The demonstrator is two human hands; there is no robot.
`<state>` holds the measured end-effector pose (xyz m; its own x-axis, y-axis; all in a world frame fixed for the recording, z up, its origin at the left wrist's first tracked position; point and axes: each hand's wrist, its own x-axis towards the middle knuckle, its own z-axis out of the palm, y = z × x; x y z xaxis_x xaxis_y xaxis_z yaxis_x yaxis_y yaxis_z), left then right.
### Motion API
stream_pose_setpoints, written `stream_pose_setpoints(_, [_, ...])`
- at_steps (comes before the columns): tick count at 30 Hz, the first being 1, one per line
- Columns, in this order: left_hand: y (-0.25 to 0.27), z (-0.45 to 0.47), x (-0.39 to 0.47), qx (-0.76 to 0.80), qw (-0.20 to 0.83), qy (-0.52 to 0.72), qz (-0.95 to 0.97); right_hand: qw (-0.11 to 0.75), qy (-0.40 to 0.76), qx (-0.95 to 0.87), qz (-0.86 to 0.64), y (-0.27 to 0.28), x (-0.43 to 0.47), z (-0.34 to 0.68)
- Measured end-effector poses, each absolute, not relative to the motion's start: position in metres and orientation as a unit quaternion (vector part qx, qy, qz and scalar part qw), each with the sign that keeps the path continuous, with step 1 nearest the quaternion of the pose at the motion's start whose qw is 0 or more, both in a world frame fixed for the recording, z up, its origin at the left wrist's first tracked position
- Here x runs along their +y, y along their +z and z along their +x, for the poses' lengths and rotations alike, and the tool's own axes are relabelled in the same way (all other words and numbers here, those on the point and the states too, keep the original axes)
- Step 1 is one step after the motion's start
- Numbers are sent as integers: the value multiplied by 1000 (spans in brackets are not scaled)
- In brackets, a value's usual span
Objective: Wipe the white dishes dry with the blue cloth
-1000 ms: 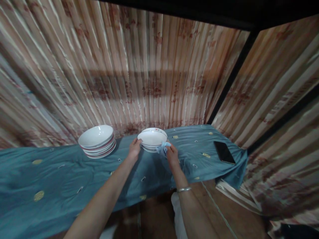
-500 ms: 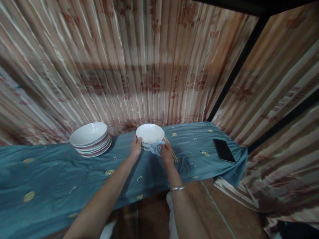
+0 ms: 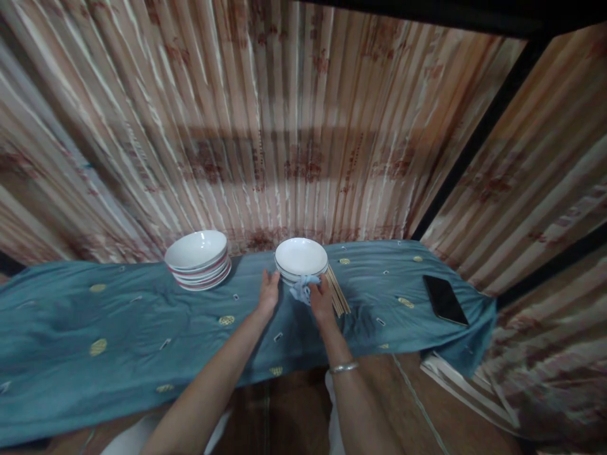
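A short stack of white plates [image 3: 301, 255] with dark rims rests on the teal cloth in front of me. Beside its left edge is my left hand [image 3: 269, 293], thumb and fingers apart and nothing in them. My right hand [image 3: 322, 302] grips a crumpled light-blue cloth [image 3: 305, 289] at the near right side of the stack. Several wooden chopsticks [image 3: 337, 294] lie just right of the plates, partly hidden by my right hand. Further left stands a pile of white bowls [image 3: 196, 250] with red bands below the top one.
The teal patterned cloth [image 3: 190, 354] covers the long surface. A black phone or tablet [image 3: 444, 299] lies near its right end. Pleated patterned curtains [image 3: 294, 126] hang behind and at the right, with a dark metal frame post [image 3: 469, 151] at the corner.
My left hand has let go of the plate stack and drawn slightly away from its edge. My right hand still holds the cloth. The whole view has shifted, with things appearing further right.
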<state>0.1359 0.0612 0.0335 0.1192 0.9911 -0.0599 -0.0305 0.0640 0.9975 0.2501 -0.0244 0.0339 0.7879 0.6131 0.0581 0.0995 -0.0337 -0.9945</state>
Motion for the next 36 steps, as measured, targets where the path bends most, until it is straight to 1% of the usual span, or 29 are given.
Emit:
stream_pose_setpoints(3, [37, 115, 40, 514, 576, 434, 464, 644, 207, -276, -683, 32, -29, 239])
stream_pose_setpoints(9, [33, 82, -7, 498, 571, 425, 495, 658, 229, -283, -659, 26, -40, 224])
stream_pose_setpoints(18, [26, 46, -34, 472, 580, 390, 537, 674, 348, -291, -583, 35, -44, 194])
stream_pose_setpoints(23, [16, 29, -31, 462, 595, 396, 525, 655, 391, -288, -579, 32, -44, 186])
stream_pose_setpoints(27, [12, 21, -25, 444, 626, 408, 495, 617, 430, -313, -581, 29, -43, 178])
stream_pose_setpoints(29, [15, 17, -18, 444, 626, 416, 488, 605, 446, -315, -580, 29, -41, 171])
stream_pose_setpoints(31, [21, 10, -10, 445, 608, 429, 498, 589, 466, -319, -579, 30, -38, 161])
stream_pose_setpoints(33, [30, 0, -1, 447, 568, 451, 525, 572, 495, -320, -570, 32, -34, 149])
stream_pose_setpoints(36, [48, -19, 14, 462, 441, 509, 577, 572, 517, -312, -556, 33, -29, 129])
